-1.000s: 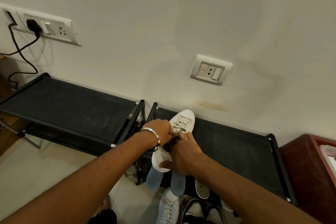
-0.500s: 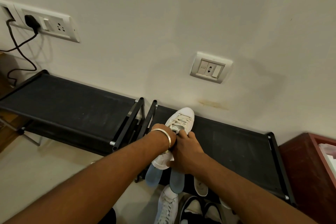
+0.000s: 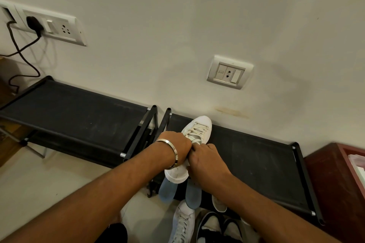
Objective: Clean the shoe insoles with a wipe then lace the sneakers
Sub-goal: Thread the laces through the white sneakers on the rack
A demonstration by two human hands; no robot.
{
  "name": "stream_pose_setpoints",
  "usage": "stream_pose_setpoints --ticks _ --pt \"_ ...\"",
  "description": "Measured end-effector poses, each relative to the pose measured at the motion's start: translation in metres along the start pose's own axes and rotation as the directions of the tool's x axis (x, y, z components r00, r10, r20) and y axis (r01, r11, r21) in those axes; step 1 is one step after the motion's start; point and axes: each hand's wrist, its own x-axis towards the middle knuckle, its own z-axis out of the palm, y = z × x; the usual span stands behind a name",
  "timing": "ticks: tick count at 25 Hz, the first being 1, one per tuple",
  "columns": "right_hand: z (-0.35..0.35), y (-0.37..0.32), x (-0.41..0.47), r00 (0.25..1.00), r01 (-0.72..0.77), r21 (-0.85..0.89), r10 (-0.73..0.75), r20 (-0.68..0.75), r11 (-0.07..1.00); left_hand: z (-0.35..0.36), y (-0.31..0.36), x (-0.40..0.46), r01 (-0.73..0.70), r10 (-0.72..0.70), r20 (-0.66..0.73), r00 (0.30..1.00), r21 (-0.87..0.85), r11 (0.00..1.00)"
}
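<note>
A white sneaker lies on the top shelf of the right black shoe rack, toe toward the wall, its cream laces crossing the front. My left hand, with a metal bangle on the wrist, and my right hand meet over the sneaker's tongue area, fingers curled and pinching the laces there. The heel sticks out over the rack's front edge beneath my wrists. Two blue insoles hang below the heel. A second white sneaker stands on the floor below.
A second black rack stands to the left. Black-and-white shoes sit on the floor by the lower sneaker. A reddish wooden cabinet is at the right. Wall sockets and a black cable are on the wall.
My two hands have stayed on the laces at the sneaker's tongue with small finger shifts. The sneaker has not moved on the rack.
</note>
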Motion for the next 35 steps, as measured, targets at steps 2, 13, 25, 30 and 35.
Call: stream_pose_setpoints --ticks 2,13,25,30,35 --pt "0.003 0.000 0.001 0.999 -0.009 0.008 0.008 0.038 1.000 0.001 -0.003 0.002 -0.013 0.014 0.026 1.000 -0.053 0.998" --pt "0.029 0.006 -0.023 0.797 -0.319 0.921 0.590 0.132 0.224 0.070 -0.017 -0.021 -0.040 -0.531 -0.201 0.823 -0.954 0.298" --pt "0.049 -0.017 0.003 0.837 -0.157 0.939 0.464 0.291 -0.305 0.120 0.033 -0.016 -0.232 -0.492 -0.292 0.820 -0.956 0.180" --pt "0.042 -0.017 0.018 0.871 -0.179 0.960 0.418 0.257 -0.217 0.125 0.031 -0.023 -0.200 -0.601 -0.276 0.751 -0.961 0.192" --pt "0.041 -0.014 0.042 0.881 -0.254 0.961 0.382 0.277 -0.111 0.128 0.023 -0.018 -0.122 -0.644 -0.228 0.730 -0.971 0.206"
